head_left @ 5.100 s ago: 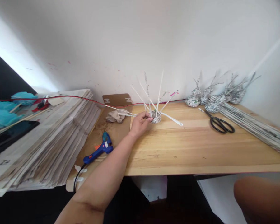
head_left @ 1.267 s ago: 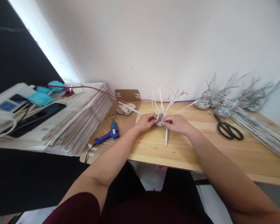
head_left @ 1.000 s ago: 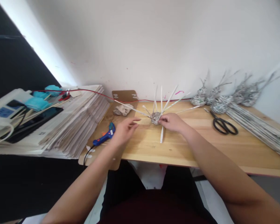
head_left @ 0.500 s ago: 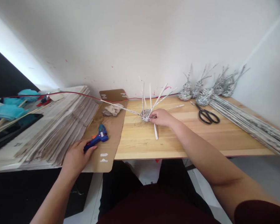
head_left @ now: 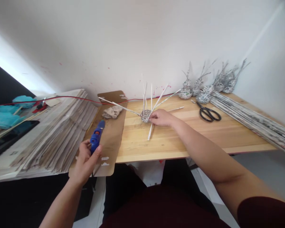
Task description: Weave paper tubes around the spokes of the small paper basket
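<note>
**Left hand [head_left: 87,160] grips glue gun [head_left: 95,139] while right hand [head_left: 161,117] pinches small paper basket [head_left: 146,117]**

Clock directions are taken from the basket. The pale wall [head_left: 137,41] fills the twelve o'clock side, flecked with pink near its foot. Below it spreads the wooden table [head_left: 166,142], which bears the basket near the middle of its left half. Toward nine o'clock rises a thick stack of paper [head_left: 54,136], with a dark phone [head_left: 19,134] and some crumpled blue pieces [head_left: 4,120] on top. A long bundle of paper rods [head_left: 251,122] runs out at three o'clock. At eight o'clock lies a brown cardboard sheet [head_left: 114,136], stained in places. Several woven paper gourds [head_left: 185,90] stand together against the wall at two o'clock.

The basket itself is a small round bowl, with pale strips fanning out between ten and two o'clock, one toward three and another toward six. The right hand is on its three o'clock side, thumb and fingers closed at the rim; which strip they hold is too small to tell.

At eight o'clock the left hand is wrapped around the blue glue gun's handle, nozzle pointing toward one o'clock, over the cardboard and well apart from the basket. Black scissors [head_left: 207,113] lie at three o'clock, beside the rods. Smaller still, a crumpled beige cloth [head_left: 112,112] rests at nine o'clock on the cardboard.
</note>
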Demonstrator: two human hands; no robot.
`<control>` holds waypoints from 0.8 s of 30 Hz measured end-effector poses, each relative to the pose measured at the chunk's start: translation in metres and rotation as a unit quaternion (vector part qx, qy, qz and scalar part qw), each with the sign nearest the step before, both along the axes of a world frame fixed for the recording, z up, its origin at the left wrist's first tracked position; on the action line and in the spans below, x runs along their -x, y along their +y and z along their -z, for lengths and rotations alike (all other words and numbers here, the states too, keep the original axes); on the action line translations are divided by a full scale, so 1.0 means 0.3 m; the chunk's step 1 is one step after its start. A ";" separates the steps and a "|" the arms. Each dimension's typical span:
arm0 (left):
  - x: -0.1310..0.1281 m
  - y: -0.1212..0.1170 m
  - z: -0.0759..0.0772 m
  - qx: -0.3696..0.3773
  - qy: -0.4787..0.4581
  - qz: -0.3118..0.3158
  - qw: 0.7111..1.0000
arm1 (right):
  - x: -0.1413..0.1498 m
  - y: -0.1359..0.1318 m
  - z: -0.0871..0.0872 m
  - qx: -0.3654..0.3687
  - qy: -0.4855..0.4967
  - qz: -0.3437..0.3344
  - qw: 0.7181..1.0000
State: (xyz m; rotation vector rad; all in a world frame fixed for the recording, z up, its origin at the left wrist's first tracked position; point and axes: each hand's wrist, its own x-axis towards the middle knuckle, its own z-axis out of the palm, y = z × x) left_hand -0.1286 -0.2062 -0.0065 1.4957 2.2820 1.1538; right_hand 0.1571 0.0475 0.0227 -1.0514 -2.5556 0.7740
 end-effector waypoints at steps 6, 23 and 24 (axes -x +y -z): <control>-0.173 0.052 -0.068 0.050 -0.111 0.095 0.988 | 0.016 -0.006 0.009 -0.001 0.008 0.012 1.000; -0.308 0.179 -0.064 0.099 -0.137 0.145 0.975 | 0.043 0.002 0.058 -0.094 0.018 0.029 0.995; -0.310 0.188 -0.059 0.097 -0.138 0.147 0.975 | 0.044 0.001 0.059 -0.098 0.017 0.026 0.995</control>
